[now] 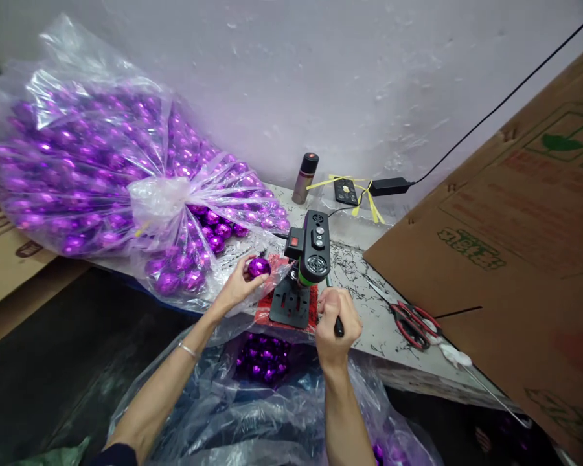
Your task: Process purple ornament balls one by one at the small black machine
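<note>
My left hand is closed round a shiny purple ball, holding it just left of a small black bench drill press. The press stands on a black slotted base over a red mat at the table's front edge. My right hand is wrapped round the press's black lever handle. A big clear plastic bag full of purple balls lies on the table to the left. Below the table edge, an open plastic bag holds more purple balls.
Red-handled scissors lie right of the press. A large cardboard sheet leans at the right. A spray can, a remote and a power adapter with cable sit by the wall. Dark shavings litter the table.
</note>
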`<state>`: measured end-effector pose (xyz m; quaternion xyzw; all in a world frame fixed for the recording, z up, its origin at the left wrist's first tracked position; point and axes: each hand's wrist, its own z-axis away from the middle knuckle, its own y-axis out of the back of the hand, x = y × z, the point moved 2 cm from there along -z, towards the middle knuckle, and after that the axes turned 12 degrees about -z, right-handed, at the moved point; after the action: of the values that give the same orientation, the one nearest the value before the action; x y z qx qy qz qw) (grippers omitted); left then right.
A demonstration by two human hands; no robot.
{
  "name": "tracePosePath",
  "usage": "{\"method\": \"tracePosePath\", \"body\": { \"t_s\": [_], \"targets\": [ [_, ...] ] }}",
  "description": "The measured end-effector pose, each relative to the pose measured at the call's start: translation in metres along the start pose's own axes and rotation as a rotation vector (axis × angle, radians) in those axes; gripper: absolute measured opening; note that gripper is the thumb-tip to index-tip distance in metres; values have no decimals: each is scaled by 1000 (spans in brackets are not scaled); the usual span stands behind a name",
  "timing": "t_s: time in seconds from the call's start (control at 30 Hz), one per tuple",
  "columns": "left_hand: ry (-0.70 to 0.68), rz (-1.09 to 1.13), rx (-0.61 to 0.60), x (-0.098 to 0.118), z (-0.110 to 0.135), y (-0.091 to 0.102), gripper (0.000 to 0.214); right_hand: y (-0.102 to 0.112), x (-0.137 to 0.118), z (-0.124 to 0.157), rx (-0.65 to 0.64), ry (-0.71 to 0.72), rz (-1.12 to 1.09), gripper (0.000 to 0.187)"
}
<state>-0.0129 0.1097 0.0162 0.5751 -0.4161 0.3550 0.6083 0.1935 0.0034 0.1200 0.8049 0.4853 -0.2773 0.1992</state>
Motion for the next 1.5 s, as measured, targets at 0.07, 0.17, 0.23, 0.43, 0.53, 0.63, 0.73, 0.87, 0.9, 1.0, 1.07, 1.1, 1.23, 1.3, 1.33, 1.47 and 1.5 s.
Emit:
{"method": "tracePosePath", "body": {
  "t_s": [0.07, 0.17, 0.23, 0.43, 0.53, 0.63, 0.73, 0.87, 0.9, 1.0, 1.07, 1.1, 1.23, 1.3, 1.33, 1.47, 1.5],
  "targets": [
    [-1, 56, -77, 0, 22, -18, 73, 0, -4, -8, -2, -35, 2, 35],
    [-60, -48, -104, 2, 42, -42, 66, 0, -7, -14, -8, -37, 23, 36],
    [-154, -186, -95, 5, 45, -53, 64, 0, -7, -14, -9, -22, 30, 35],
    [-358, -360, -64, 11, 34, -68, 57, 2, -6, -7, -31, 5, 47, 32],
    [-390, -399, -97, 15, 30, -70, 57, 2, -5, -5, -28, 3, 42, 31],
    [-365, -437, -151, 19, 26, -70, 58, 2, -3, -4, -36, -9, 28, 32],
    [-298, -429, -166, 22, 23, -70, 59, 2, -3, -3, -47, -4, 25, 32],
    [-211, -335, -158, 23, 28, -60, 62, 2, -4, -3, -49, 15, 34, 32],
    [-166, -275, -160, 22, 31, -55, 64, 2, -5, -3, -49, 14, 37, 32],
    [71, 79, -192, 16, 47, -38, 68, 2, -3, -3, -44, 18, 44, 30],
    [256, 383, -250, 12, 59, -28, 65, 4, 1, -2, -9, 20, 40, 19],
    [330, 515, -285, 10, 65, -24, 64, 6, 4, 1, 24, 8, 37, 10],
    [463, 781, -382, 9, 84, -22, 57, 13, 18, 23, 116, -158, 35, 58],
    [469, 794, -422, 12, 94, -34, 55, 12, 21, 43, 15, -265, 42, 62],
    [464, 785, -452, 15, 100, -43, 55, 11, 21, 55, -72, -307, 48, 61],
    [402, 652, -691, 28, 126, -80, 69, 27, 17, 109, -265, -287, 140, 55],
    [357, 571, -773, 31, 129, -84, 72, 42, 17, 122, -235, -268, 167, 50]
  ]
}}
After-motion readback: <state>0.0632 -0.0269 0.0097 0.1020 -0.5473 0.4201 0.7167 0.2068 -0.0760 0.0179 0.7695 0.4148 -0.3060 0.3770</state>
